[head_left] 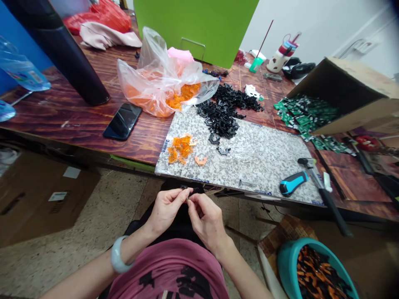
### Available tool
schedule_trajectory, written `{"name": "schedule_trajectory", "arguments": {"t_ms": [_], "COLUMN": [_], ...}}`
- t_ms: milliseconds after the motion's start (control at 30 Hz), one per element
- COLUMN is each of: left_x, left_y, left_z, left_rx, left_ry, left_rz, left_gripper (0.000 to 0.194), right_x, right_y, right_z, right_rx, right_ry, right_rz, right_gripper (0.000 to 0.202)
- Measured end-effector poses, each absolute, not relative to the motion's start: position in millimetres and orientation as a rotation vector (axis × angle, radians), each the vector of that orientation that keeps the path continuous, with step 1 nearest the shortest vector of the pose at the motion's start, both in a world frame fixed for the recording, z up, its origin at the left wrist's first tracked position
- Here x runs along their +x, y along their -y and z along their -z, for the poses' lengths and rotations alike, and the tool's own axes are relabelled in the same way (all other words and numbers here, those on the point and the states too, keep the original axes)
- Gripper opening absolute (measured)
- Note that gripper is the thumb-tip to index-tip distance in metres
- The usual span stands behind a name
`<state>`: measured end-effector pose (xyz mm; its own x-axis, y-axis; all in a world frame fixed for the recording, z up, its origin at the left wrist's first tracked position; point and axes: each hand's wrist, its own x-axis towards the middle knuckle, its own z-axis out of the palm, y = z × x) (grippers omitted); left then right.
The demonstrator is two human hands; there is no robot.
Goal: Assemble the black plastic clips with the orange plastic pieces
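My left hand and my right hand meet just in front of the table edge, above my lap. Their fingertips pinch a small black plastic piece, mostly covered by the fingers. Beyond them, on a speckled stone slab, sit a small heap of orange plastic pieces and one single orange C-shaped piece. A lone black C-shaped piece lies to the right of these. A large pile of black pieces spreads across the slab's back edge.
A clear plastic bag of orange pieces and a phone are on the left. To the right are a blue-black handled tool, a hammer and a cardboard box spilling green circuit boards. A teal bucket of orange-and-black pieces stands below.
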<state>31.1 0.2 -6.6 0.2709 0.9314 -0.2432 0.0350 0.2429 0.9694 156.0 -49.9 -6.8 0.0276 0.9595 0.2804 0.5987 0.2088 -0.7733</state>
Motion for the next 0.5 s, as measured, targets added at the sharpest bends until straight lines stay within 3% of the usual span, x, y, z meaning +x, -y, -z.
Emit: {"name": "schedule_trajectory", "arguments": {"t_ms": [500], "left_x": [23], "left_y": [3], "left_z": [12], "left_rx": [1.432], "left_ry": [-1.033], "left_rz": [-0.726], "left_gripper": [0.031], "right_x": [171], "right_y": [47], "right_z": [-11], "right_rx": [-1.716], "right_ry": [1.527], "right_rz": [-0.827], "right_gripper": [0.018]}}
